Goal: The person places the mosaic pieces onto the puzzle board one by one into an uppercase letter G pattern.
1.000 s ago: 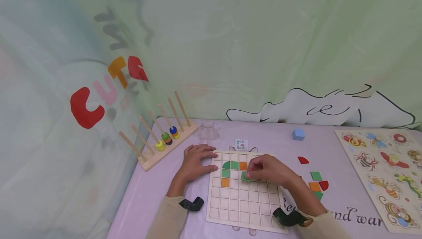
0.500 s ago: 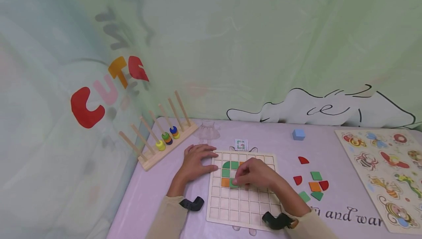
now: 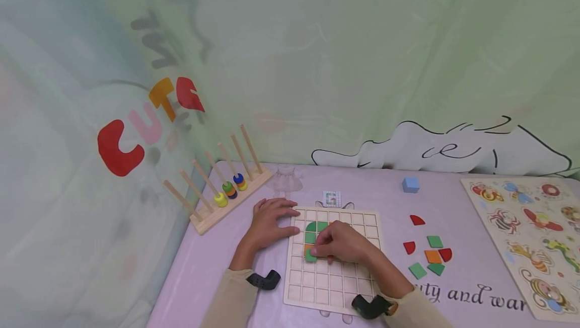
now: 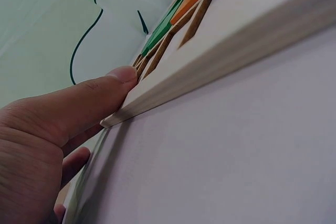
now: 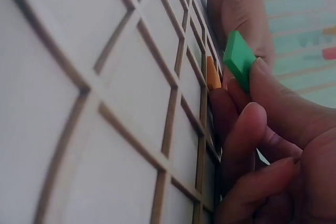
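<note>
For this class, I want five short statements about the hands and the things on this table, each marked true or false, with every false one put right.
1. The right hand pinches a flat green tile. True.
2. The left hand also holds a tile. False: its thumb touches the edge of the pale wooden grid board.
3. Three red quarter-circle tiles lie to the right of the board. True.
4. Every peg on the wooden peg rack carries rings. False: three pegs do; the others are bare.
5. The light-blue cube stands apart from the board. True.
</note>
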Tool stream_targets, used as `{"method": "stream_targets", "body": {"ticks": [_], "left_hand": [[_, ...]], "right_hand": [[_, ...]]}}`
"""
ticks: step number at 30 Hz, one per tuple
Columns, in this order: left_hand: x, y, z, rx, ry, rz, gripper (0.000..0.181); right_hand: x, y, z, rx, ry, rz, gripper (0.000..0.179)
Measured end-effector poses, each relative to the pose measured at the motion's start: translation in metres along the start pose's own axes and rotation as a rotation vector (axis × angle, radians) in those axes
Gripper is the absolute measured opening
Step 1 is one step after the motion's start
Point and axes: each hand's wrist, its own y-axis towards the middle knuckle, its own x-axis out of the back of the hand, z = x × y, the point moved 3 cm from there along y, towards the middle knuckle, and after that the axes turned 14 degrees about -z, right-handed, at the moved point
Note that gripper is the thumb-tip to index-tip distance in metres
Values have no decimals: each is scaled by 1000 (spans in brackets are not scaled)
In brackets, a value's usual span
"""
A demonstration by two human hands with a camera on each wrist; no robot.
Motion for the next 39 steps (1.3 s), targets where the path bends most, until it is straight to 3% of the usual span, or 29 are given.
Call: {"method": "stream_targets", "body": {"ticks": [9, 14, 27, 39], "left_hand": [[-2, 0, 2, 8, -8, -2, 40], [-3, -1, 4, 3, 3, 3, 41], [-3, 0, 4, -2, -15, 0, 41], [-1, -1, 1, -7, -10, -2, 40]], "right_hand": [[-1, 0, -3, -55, 46, 23, 14], [-3, 1, -4, -17, 33, 12, 17], [-6, 2, -3, -20, -75, -68, 20], [-11, -1, -1, 39, -193, -137, 22]]}}
